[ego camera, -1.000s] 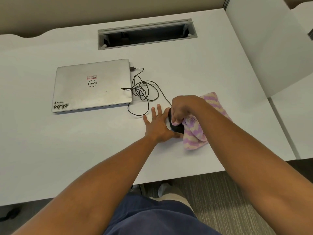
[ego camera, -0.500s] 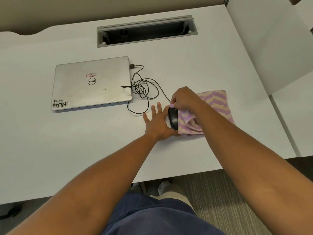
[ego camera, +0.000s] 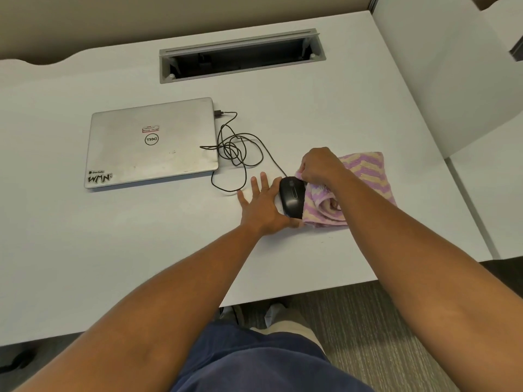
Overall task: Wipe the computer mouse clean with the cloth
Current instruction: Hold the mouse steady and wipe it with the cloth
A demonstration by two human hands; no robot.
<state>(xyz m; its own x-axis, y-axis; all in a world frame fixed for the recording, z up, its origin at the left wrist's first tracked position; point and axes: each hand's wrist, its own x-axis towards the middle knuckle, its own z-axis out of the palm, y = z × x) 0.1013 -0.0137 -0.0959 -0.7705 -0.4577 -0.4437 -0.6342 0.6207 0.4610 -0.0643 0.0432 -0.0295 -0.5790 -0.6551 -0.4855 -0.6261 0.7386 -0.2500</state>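
Observation:
A black wired computer mouse (ego camera: 292,197) lies on the white desk (ego camera: 113,244), right of centre. My left hand (ego camera: 261,207) rests flat against its left side, fingers spread, thumb under the mouse's near end. A pink and cream zigzag cloth (ego camera: 365,174) lies bunched against the mouse's right side. My right hand (ego camera: 319,166) is closed on the cloth's far edge, just above the mouse's front end. Most of the mouse's top shows uncovered.
A closed silver laptop (ego camera: 150,142) lies to the left, with the mouse's black cable (ego camera: 235,151) coiled between it and the mouse. An open cable tray slot (ego camera: 240,56) sits at the back. A white partition (ego camera: 452,80) stands at the right. The desk's front edge is close to my lap.
My right hand has drawn the cloth off the mouse's top towards the far right, baring the mouse. The left hand has stayed against the mouse's left side.

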